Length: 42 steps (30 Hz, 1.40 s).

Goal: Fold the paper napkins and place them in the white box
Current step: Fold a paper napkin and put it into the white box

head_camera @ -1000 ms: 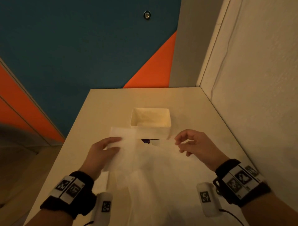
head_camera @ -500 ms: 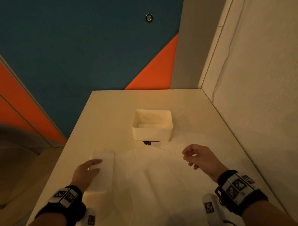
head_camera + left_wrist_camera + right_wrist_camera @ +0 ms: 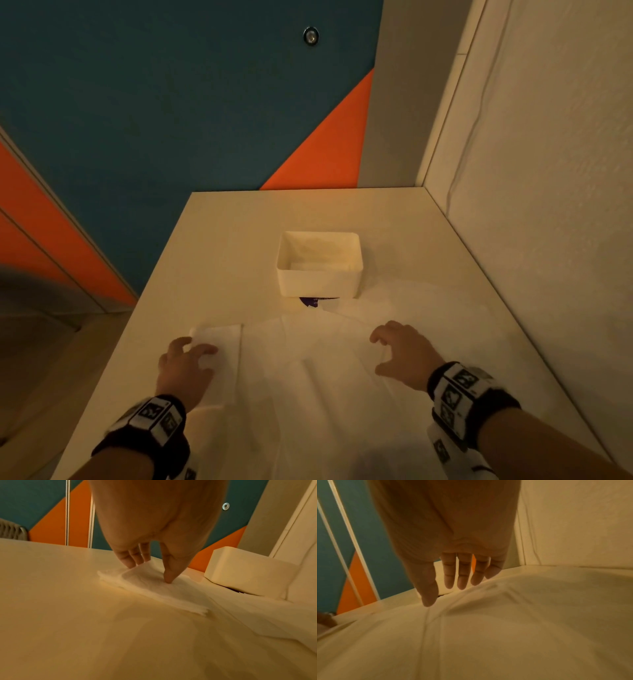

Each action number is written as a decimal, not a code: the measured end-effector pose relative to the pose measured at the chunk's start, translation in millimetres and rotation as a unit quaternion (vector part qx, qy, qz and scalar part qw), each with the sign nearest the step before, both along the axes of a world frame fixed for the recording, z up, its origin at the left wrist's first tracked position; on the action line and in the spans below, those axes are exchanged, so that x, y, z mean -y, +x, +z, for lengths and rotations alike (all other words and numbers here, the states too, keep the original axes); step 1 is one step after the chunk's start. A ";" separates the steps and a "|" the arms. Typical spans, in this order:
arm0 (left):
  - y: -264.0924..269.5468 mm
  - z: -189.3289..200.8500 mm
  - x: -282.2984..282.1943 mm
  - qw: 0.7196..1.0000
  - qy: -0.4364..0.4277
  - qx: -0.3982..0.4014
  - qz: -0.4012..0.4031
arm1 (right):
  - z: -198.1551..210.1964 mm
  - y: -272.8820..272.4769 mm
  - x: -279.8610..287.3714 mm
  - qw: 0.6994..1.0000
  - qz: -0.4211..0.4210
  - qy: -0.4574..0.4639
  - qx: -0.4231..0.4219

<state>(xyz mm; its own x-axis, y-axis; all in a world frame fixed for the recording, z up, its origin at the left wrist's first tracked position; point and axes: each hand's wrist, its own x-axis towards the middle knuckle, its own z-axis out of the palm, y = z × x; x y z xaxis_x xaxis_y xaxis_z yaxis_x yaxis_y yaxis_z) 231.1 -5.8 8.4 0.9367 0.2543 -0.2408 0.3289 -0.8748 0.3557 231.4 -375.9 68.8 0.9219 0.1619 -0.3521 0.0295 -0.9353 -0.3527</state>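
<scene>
As seen from the head view, the white box (image 3: 320, 263) stands on the table (image 3: 239, 222) ahead of both hands, and every other position is given relative to it. A folded napkin (image 3: 219, 346) lies nearer the person and to the left of the white box, its long axis running toward and away from the person; it is pressed down by the left hand (image 3: 186, 368), whose fingers are only lightly bent and are not wrapped round it. Nearer the person than the white box and slightly to its right, the right hand (image 3: 400, 358) is held with loosely curved fingers over the spread napkins (image 3: 325, 377), and nothing is gripped by it. A dark purple item (image 3: 313, 301) shows under the near wall of the white box. From the left wrist view, the thumb and fingertips (image 3: 130, 563) are seen resting on the folded napkin, with the white box well off to the right of it. From the right wrist view, the right hand is seen relaxed and spread, just above the spread napkins; contact cannot be confirmed. It is judged that the folded napkin is nearer the left hand, so a forward-and-rightward carry to the white box would fall to that hand.
</scene>
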 end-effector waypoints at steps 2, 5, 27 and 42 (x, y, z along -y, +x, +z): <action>-0.9 -0.3 0.0 0.999 0.034 -0.002 0.004 | -3.9 -1.1 -12.6 0.999 -0.013 0.030 -0.032; -0.9 -1.2 -0.1 1.000 0.023 -0.008 0.007 | -10.0 -4.8 -27.5 0.994 -0.069 0.058 -0.061; -4.2 -1.6 -3.8 0.997 -0.036 0.067 0.031 | -16.9 -12.4 -26.2 0.984 -0.119 0.134 -0.007; -2.3 3.8 -9.0 0.997 0.028 0.044 0.062 | 0.2 -12.6 -22.2 0.973 -0.110 0.196 0.052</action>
<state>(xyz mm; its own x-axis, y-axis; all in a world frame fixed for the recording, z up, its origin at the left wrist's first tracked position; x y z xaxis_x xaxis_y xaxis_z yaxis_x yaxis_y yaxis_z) 228.8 3.2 12.2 0.9138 0.3805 -0.1421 0.4061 -0.8483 0.3398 218.8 -353.7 69.0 0.9765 0.0602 -0.2069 -0.1018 -0.7174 -0.6891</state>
